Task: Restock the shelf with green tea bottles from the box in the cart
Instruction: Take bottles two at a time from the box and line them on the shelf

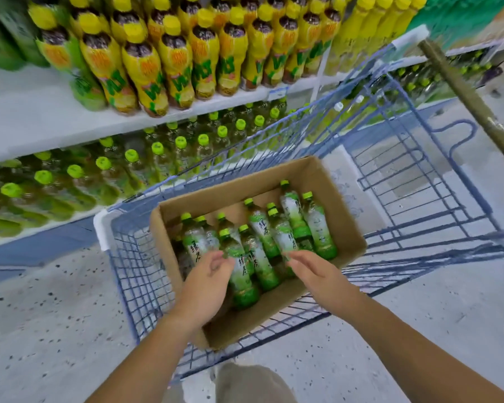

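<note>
Several green tea bottles (256,251) are lying on their sides in an open cardboard box (348,228), packed close together and overlapping, with lime-green caps pointing mostly toward the shelving. The box is sitting inside a blue wire cart (134,274), at the end nearest the person. Each bottle is carrying a white-to-green label with dark brush-style Chinese characters that appear to read 綠茶. The left grip (208,282) is hovering over the near-left bottles with fingers loosely curled and enclosing nothing; whether the fingertips are touching a bottle cannot be told. The right grip (317,274) is reaching over the bottles in the middle of the box with fingers extended and relaxed, holding nothing. Beside the cart, the lower shelf (50,228) is carrying rows of upright green-capped bottles (131,158); their labels are too blurred to read. The upper shelf (26,120) is carrying rows of yellow-capped bottles (146,74) in yellow wrappers, with green letters partly legible as "VIT". A small tag (277,93) is hanging on the upper shelf's front edge, its writing illegible. The cart is standing on a grey speckled floor (41,315).
</note>
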{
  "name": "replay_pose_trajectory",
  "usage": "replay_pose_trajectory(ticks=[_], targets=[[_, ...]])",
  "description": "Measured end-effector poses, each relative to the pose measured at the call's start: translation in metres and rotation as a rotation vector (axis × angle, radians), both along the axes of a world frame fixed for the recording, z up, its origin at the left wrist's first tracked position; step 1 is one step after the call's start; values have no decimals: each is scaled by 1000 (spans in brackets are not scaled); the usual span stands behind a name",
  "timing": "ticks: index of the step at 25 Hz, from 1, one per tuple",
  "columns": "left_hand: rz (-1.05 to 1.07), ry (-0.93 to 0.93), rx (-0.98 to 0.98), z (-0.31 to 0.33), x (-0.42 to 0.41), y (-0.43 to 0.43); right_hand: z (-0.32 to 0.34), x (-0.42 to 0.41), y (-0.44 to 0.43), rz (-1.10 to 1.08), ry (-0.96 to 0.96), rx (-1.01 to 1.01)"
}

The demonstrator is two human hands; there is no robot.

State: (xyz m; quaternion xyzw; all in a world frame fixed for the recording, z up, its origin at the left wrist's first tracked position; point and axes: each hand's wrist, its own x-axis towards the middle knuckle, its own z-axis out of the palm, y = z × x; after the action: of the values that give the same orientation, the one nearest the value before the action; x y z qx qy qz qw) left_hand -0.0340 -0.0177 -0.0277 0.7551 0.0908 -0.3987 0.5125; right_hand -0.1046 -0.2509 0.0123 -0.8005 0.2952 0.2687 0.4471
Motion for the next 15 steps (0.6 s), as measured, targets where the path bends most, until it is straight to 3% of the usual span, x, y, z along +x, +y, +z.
replay_pose_trajectory(ticks=[9,12,15], targets=[[-87,299,259,-122,-22,-54,-123,51,-68,183,191,-238],[32,339,253,-144,-22,-72,-161,65,-77,268,345,-362],[211,370,279,-162,-23,-91,-183,72,-77,188,430,-356]])
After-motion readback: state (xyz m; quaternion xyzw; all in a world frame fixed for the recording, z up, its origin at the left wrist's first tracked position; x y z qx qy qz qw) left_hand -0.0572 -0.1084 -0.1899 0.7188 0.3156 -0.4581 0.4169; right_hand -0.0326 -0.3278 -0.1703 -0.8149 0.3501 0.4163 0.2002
